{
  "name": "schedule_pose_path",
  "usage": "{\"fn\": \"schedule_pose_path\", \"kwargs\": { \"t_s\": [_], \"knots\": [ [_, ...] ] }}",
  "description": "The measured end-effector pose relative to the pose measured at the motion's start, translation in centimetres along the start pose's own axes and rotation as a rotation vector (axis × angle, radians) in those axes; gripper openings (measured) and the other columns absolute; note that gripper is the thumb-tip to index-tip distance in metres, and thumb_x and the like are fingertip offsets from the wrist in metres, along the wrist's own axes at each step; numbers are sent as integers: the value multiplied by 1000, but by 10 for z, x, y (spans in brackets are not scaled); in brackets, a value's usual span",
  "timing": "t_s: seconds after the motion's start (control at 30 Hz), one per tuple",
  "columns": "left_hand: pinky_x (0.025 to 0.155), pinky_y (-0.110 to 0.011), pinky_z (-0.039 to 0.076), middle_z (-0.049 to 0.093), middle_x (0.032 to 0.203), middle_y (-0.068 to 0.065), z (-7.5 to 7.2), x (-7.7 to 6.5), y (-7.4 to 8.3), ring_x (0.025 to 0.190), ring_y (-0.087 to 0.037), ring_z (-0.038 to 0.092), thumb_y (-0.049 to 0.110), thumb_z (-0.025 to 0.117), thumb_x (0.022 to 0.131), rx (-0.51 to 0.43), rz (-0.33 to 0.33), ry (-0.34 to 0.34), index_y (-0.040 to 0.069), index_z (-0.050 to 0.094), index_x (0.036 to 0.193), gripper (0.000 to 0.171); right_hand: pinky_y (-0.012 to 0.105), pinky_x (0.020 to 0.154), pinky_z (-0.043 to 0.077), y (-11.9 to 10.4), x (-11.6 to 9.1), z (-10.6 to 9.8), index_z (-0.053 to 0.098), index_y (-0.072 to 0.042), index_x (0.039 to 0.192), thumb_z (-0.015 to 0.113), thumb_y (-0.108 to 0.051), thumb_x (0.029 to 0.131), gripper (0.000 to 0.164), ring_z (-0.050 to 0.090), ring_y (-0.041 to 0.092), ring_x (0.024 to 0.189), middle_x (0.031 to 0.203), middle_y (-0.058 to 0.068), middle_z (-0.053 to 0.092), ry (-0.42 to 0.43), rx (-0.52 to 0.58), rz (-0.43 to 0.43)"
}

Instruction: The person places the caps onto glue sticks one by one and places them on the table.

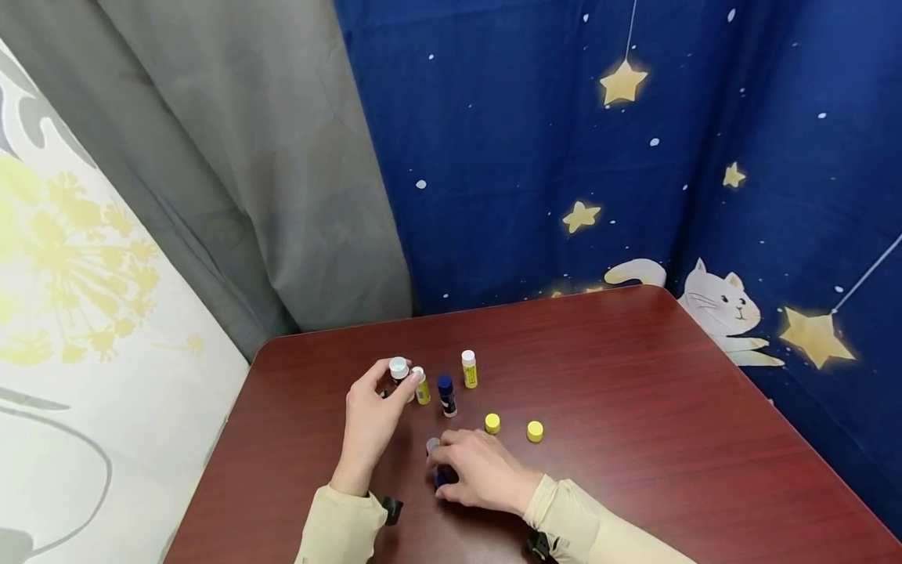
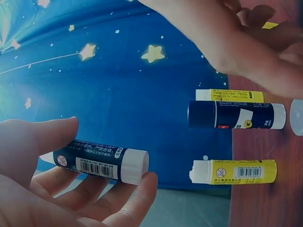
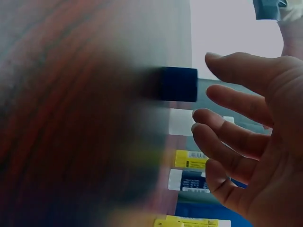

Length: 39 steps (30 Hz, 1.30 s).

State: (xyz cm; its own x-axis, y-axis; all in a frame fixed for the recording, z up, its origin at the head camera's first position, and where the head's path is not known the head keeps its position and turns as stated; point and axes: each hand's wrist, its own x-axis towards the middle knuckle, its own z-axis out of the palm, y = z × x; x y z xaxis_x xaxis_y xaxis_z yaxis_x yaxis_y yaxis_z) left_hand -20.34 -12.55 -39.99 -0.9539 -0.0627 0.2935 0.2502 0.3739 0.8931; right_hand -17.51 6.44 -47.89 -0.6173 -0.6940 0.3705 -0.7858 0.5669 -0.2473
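My left hand grips a dark blue glue stick between thumb and fingers; white shows at both its ends. Beside it stands a yellow glue stick with a white top. My right hand is low over the table, thumb and fingers spread around a dark blue cap. In the right wrist view a gap shows between the fingertips and this cap. A translucent cap lies just beyond the right fingers, partly hidden by them.
A capped dark blue glue stick and another yellow glue stick stand behind the right hand. Two yellow caps sit to their right on the red-brown table. Grey and blue curtains hang behind the table's far edge.
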Motion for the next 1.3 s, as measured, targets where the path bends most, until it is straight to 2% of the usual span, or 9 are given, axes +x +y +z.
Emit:
{"fn": "schedule_pose_path", "kwargs": {
  "t_s": [0.27,0.4,0.57,0.83,1.07,1.17,1.3],
  "knots": [
    [69,-29,56,71,101,3,4,1,2,86,-25,66,23,80,89,-17,-1,1,26,72,106,19,21,58,44,-2,-3,3,76,-32,92,88,-26,74,22,55,1,68,88,-15,57,-41,15,-7],
    [66,-29,54,71,100,3,4,2,5,86,-23,65,22,80,89,-4,-1,5,27,72,105,18,20,56,43,-1,-3,3,76,-31,91,88,-25,74,22,55,1,68,87,-15,57,-32,15,-5],
    [69,-29,56,71,104,2,4,2,4,91,-19,68,23,79,89,-8,3,-8,27,72,106,18,19,52,40,2,0,-5,75,-29,92,86,-26,76,20,51,-1,65,84,-13,56,-12,1,3],
    [72,-29,55,71,106,2,5,-2,0,94,-12,67,25,81,88,28,8,-19,30,73,106,21,21,50,38,15,2,-35,77,-25,99,82,-25,80,19,43,-1,60,85,-11,54,22,34,81],
    [79,-35,53,69,103,8,10,-6,0,100,-11,61,37,80,87,71,7,-3,31,73,106,21,22,54,42,28,2,-65,76,-31,94,81,-28,80,16,46,-3,61,84,-13,57,81,35,151],
    [81,-39,50,71,100,11,11,-5,1,99,-11,58,38,80,87,92,30,9,31,73,104,20,23,56,43,35,3,-81,75,-32,94,81,-29,81,15,48,-2,62,85,-14,58,124,40,189],
    [83,-40,50,72,99,12,13,-1,4,97,-9,61,35,81,87,95,64,-1,31,74,103,18,24,59,46,49,4,-104,74,-32,96,83,-29,82,17,53,0,67,85,-14,59,195,60,243]
  ]
}}
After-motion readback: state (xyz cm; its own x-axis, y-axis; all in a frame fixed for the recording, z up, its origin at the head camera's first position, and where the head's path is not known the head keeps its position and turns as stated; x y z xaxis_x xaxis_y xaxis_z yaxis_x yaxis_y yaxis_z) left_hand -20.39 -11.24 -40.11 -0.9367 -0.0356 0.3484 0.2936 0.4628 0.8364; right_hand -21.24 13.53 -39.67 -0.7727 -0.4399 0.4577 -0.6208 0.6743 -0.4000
